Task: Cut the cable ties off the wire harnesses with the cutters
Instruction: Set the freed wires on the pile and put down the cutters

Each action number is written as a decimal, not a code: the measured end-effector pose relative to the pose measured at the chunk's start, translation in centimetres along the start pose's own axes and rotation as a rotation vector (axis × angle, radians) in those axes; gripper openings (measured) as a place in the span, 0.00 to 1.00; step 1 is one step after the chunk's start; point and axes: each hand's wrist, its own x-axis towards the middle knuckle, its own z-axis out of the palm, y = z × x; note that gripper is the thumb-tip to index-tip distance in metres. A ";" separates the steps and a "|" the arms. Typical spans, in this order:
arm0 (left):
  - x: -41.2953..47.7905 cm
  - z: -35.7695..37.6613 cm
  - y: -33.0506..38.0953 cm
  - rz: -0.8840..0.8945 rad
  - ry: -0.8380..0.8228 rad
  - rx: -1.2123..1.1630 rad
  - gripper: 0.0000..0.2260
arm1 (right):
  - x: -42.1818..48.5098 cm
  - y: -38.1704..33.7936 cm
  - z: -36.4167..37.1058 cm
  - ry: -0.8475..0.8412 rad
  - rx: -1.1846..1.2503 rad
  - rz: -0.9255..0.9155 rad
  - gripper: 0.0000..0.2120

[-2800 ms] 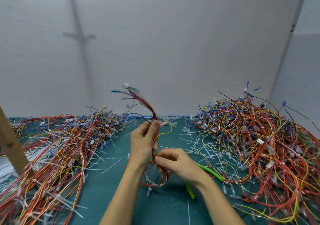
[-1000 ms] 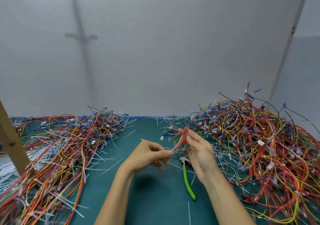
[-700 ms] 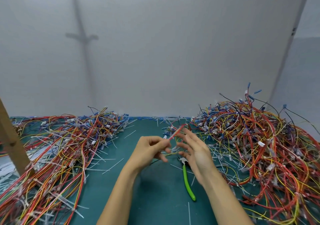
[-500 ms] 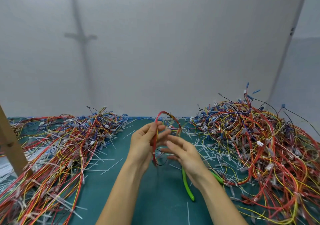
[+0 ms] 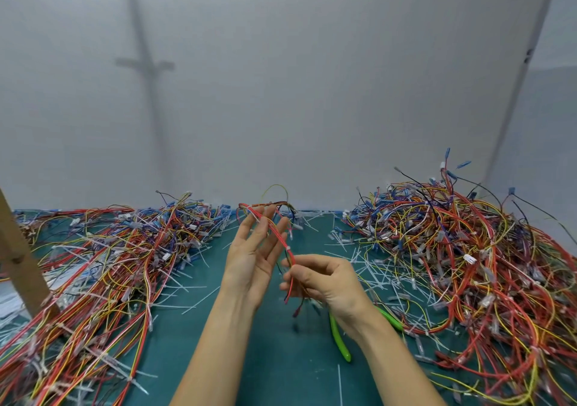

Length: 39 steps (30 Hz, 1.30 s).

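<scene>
A thin wire harness (image 5: 274, 230) of red, yellow and dark wires is held up over the middle of the green mat. My right hand (image 5: 324, 280) pinches its lower part, with the loose ends hanging below the fingers. My left hand (image 5: 256, 255) is raised palm-up with straight fingers, and the harness runs across its fingertips. A white cable tie (image 5: 287, 247) wraps the harness just above my right hand. The green-handled cutters (image 5: 340, 340) lie on the mat under my right wrist, partly hidden by it.
A big tangled heap of harnesses (image 5: 468, 265) fills the right side of the green mat (image 5: 274, 368). Another spread of harnesses (image 5: 103, 268) covers the left. Cut white tie scraps (image 5: 368, 265) litter the mat. A wooden post (image 5: 18, 255) leans at the far left.
My left hand has let go of the harness and opened flat. My right hand has taken the harness's lower part in a pinch. The looped harness has straightened out. The cutters stayed on the mat.
</scene>
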 end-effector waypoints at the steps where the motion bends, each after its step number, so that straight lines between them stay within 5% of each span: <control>1: 0.0 -0.2 -0.1 -0.015 0.022 0.004 0.09 | 0.1 0.0 -0.1 0.038 0.068 -0.004 0.10; 12: 0.7 -2.0 -0.4 -0.173 0.324 -0.019 0.07 | 0.7 -0.7 -1.8 0.125 0.579 -0.050 0.10; 21: 1.5 -3.0 0.1 -0.142 0.380 -0.180 0.24 | 0.2 -0.1 -1.9 -0.002 -0.108 0.076 0.07; 26: 1.8 -4.3 0.7 -0.112 0.535 -0.146 0.15 | 0.3 -0.1 -1.8 -0.027 -0.293 0.100 0.11; 31: 1.9 -4.3 0.3 0.075 0.668 0.210 0.07 | 0.3 0.2 -1.8 0.002 -0.415 0.131 0.13; 39: 1.8 0.0 -0.8 0.302 0.295 0.622 0.12 | 1.0 1.1 -2.0 0.340 -0.123 0.182 0.18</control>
